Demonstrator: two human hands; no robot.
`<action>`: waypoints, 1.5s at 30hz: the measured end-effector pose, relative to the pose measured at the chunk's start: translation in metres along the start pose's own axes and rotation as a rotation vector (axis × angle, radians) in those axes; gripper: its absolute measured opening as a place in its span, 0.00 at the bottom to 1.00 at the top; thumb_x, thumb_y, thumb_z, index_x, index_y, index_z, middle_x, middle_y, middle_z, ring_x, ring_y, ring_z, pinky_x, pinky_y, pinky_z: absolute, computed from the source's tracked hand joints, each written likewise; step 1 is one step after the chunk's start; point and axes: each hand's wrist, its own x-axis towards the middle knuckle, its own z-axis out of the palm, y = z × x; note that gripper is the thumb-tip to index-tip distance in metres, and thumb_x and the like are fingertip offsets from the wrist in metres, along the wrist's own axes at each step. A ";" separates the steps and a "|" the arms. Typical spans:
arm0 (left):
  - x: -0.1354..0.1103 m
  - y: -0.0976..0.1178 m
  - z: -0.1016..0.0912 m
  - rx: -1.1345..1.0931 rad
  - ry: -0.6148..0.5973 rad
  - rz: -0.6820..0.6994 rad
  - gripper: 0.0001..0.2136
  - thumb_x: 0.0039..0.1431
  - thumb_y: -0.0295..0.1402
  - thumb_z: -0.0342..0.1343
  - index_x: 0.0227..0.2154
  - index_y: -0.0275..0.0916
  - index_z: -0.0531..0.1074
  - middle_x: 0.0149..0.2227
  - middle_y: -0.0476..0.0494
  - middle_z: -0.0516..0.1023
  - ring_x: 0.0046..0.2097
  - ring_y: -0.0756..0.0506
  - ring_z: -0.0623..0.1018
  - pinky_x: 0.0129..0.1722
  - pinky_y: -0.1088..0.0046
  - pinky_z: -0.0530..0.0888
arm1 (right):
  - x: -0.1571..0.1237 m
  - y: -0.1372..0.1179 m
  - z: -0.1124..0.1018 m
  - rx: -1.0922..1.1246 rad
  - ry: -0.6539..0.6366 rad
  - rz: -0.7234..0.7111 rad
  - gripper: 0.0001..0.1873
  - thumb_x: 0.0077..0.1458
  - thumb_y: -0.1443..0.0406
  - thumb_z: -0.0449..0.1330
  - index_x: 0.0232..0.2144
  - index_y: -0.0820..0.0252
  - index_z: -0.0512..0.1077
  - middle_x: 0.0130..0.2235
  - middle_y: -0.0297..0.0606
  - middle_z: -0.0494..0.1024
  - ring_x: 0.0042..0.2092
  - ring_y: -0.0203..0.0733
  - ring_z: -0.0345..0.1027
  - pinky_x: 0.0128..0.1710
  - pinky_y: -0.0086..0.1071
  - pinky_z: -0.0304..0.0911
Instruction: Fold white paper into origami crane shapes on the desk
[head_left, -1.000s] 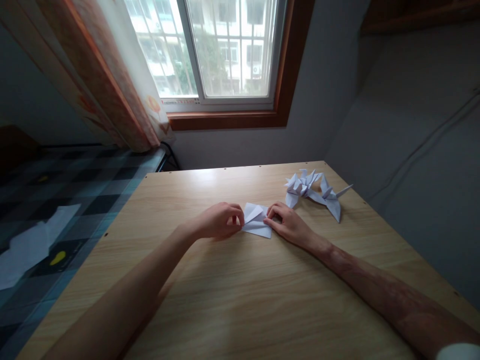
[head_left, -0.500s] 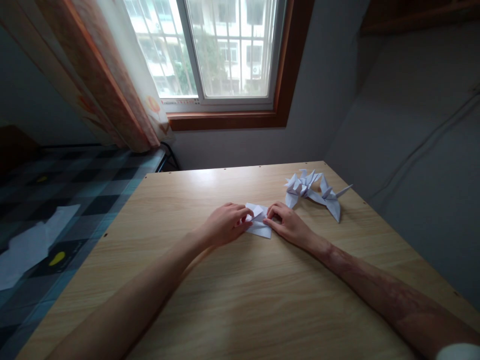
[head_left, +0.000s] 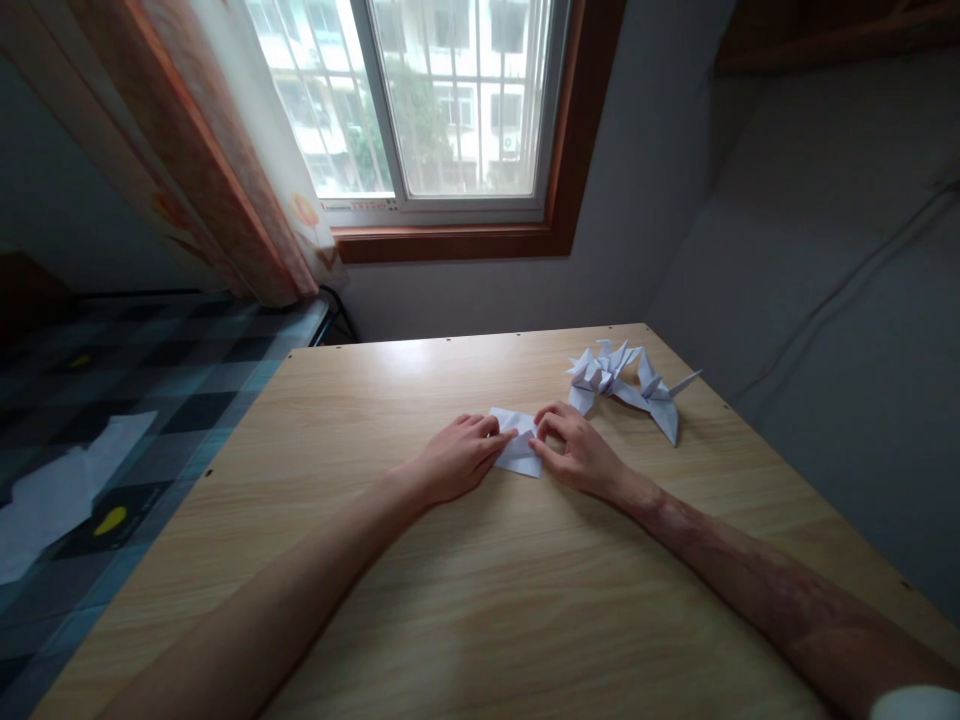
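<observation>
A small sheet of folded white paper [head_left: 517, 456] lies on the wooden table [head_left: 465, 600], between my two hands. From the left, my left hand [head_left: 466, 455] presses on it, the index finger stretched across the paper's middle and the thumb near its lower edge. My right hand [head_left: 573, 446] pinches the right edge between thumb and curled index finger. Some of the fold is covered by my fingers. Beyond my right hand rest several folded white paper cranes [head_left: 607, 375], close together with their wings spread.
To the left, a bed with a checked cover [head_left: 172, 350] stands beside the table, with loose white paper sheets [head_left: 56, 490] on it. Past the table's far edge are a window [head_left: 465, 110] and a patterned curtain [head_left: 217, 170]. A wall [head_left: 847, 230] runs along the right.
My left hand's index finger has straightened and now lies over the paper's middle, where a raised flap showed before. My right hand stays at the right edge.
</observation>
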 end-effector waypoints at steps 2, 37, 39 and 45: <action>0.000 0.000 0.000 -0.010 -0.004 -0.003 0.20 0.80 0.34 0.46 0.68 0.44 0.71 0.47 0.38 0.78 0.48 0.40 0.77 0.52 0.61 0.73 | 0.000 0.001 -0.001 -0.006 -0.008 -0.007 0.08 0.66 0.68 0.65 0.33 0.55 0.72 0.45 0.42 0.77 0.49 0.50 0.72 0.55 0.45 0.67; 0.003 0.002 0.002 -0.588 0.152 -0.305 0.16 0.69 0.47 0.63 0.42 0.39 0.86 0.35 0.45 0.78 0.32 0.49 0.73 0.34 0.73 0.70 | -0.003 -0.005 -0.003 -0.153 -0.079 0.015 0.05 0.68 0.67 0.61 0.38 0.53 0.69 0.47 0.44 0.76 0.49 0.53 0.70 0.54 0.48 0.67; 0.004 0.003 0.002 -0.655 0.164 -0.329 0.17 0.69 0.47 0.62 0.36 0.37 0.85 0.34 0.46 0.77 0.31 0.50 0.71 0.32 0.74 0.68 | -0.002 -0.003 -0.004 -0.126 -0.077 0.013 0.05 0.68 0.67 0.62 0.37 0.53 0.70 0.47 0.44 0.76 0.50 0.53 0.70 0.55 0.48 0.67; 0.004 0.005 0.006 -0.595 0.174 -0.360 0.13 0.70 0.42 0.61 0.35 0.37 0.81 0.35 0.46 0.77 0.31 0.50 0.71 0.33 0.73 0.68 | -0.003 0.004 -0.002 -0.111 -0.087 0.021 0.06 0.69 0.68 0.61 0.36 0.54 0.71 0.48 0.45 0.76 0.51 0.53 0.70 0.56 0.49 0.66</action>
